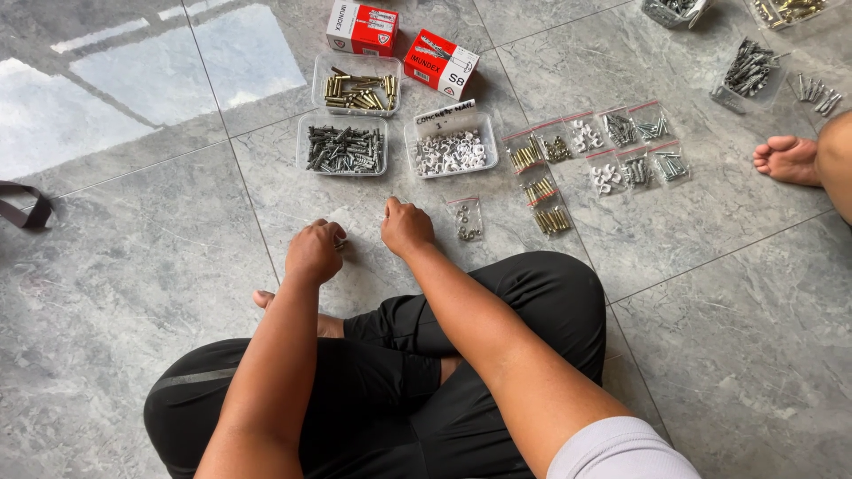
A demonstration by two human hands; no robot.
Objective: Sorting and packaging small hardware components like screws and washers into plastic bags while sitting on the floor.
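I sit cross-legged on a grey tiled floor. My left hand (314, 252) is curled into a fist just above the floor, with a small grey metal fastener (341, 243) showing at its fingertips. Beside it, my right hand (406, 227) is also curled, knuckles up and fingertips down against the tile; whatever is under it is hidden. Just beyond both hands stand a clear tray of grey screws (343, 147) and a clear tray of white clips (451, 147). A small clear bag of metal parts (466, 219) lies right of my right hand.
A tray of brass anchors (358, 85) and two red-and-white boxes (441, 63) sit further back. Several small filled bags (612, 146) lie in rows to the right, with more trays of hardware (747, 71) beyond. Another person's bare foot (786, 160) rests at the right. A black strap (27, 209) lies at the left edge.
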